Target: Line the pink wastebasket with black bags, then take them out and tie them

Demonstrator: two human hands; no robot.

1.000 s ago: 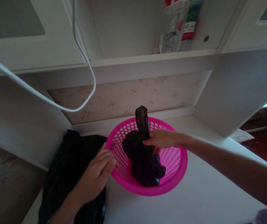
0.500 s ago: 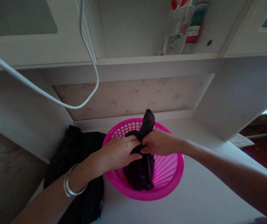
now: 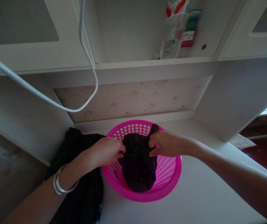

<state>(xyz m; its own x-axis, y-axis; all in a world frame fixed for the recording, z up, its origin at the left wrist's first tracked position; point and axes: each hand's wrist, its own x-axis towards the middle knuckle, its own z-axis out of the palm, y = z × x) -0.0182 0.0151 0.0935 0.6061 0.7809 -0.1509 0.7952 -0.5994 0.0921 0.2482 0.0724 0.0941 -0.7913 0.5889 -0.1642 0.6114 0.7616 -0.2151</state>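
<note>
A black plastic bag (image 3: 139, 168) hangs spread between my two hands, over the inside of a round pink basket (image 3: 145, 196) with holes in its wall. My left hand (image 3: 108, 151) pinches the bag's left edge, its fingers curled. On the other side, my right hand (image 3: 162, 143) grips the upper right edge, and a short end of the bag sticks up above its fingers. The basket stands on a white surface.
Another large black bag (image 3: 84, 186) lies left of the basket, partly under my left forearm. A white cable (image 3: 40, 93) loops across the upper left. Above, an open shelf (image 3: 133, 63) holds a clear plastic container (image 3: 172, 46) and a red-and-green package (image 3: 189, 32).
My hands have moved apart, the left one to the left and the right one slightly right. Between them the bag is now stretched wider, and its raised end is lower.
</note>
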